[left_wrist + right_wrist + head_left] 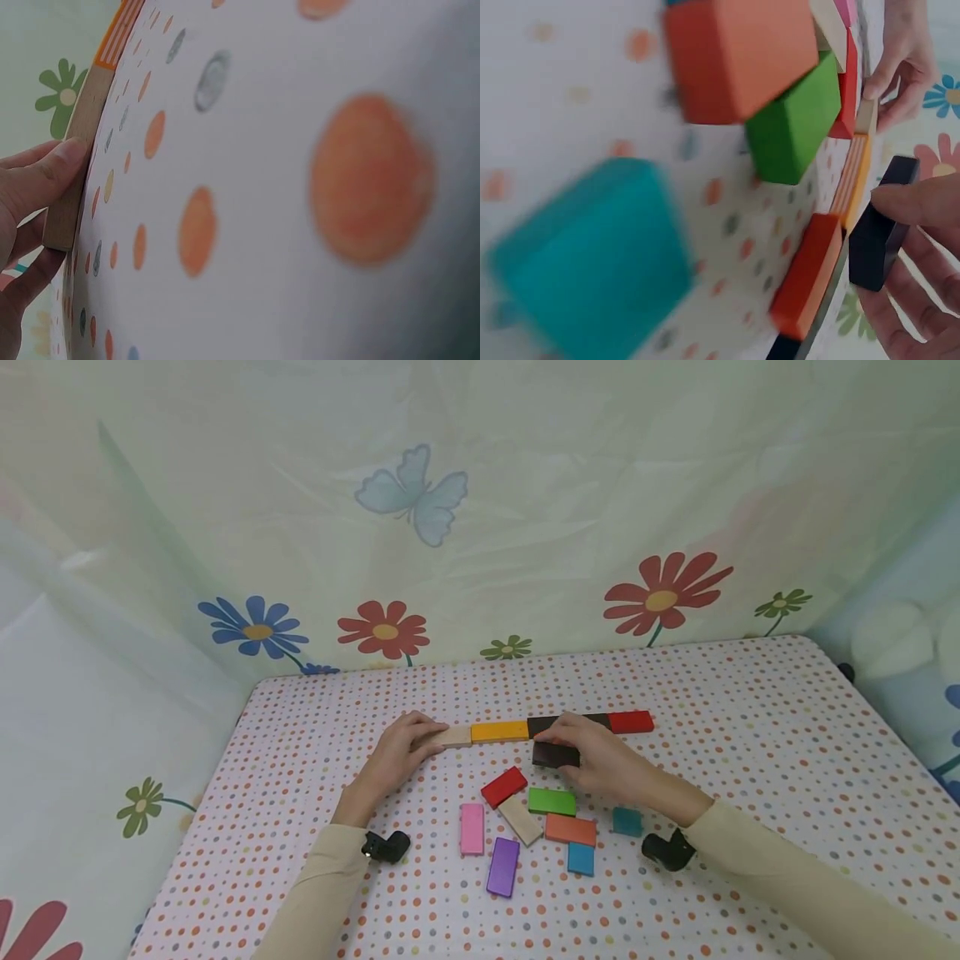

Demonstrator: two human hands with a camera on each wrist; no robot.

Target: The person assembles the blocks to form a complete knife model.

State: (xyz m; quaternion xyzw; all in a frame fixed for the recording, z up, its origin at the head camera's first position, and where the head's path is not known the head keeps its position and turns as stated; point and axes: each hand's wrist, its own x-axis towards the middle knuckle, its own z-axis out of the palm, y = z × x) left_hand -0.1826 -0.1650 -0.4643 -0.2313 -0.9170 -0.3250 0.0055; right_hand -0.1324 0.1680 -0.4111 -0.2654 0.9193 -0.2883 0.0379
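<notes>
My left hand (pixel 399 750) grips the outer end of a plain beige wooden block (pixel 82 127), with fingertips along its side and end. This block is the left end of a row on the table; a yellow-orange block (pixel 500 732) touches it, then come a black stretch (pixel 542 725) partly hidden by my right hand and a red block (pixel 632 722). My right hand (pixel 603 760) pinches a separate black block (pixel 881 232) between thumb and fingers, just in front of the row. In the right wrist view the black block is tilted.
Nearer me lie loose blocks: red (pixel 503 787), beige (pixel 521 822), green (pixel 552 802), orange (pixel 570 830), pink (pixel 472 829), purple (pixel 502 867), blue (pixel 581 859) and teal (pixel 627 821). A dotted cloth (pixel 300 793) covers the table; a flowered curtain (pixel 555 527) hangs behind.
</notes>
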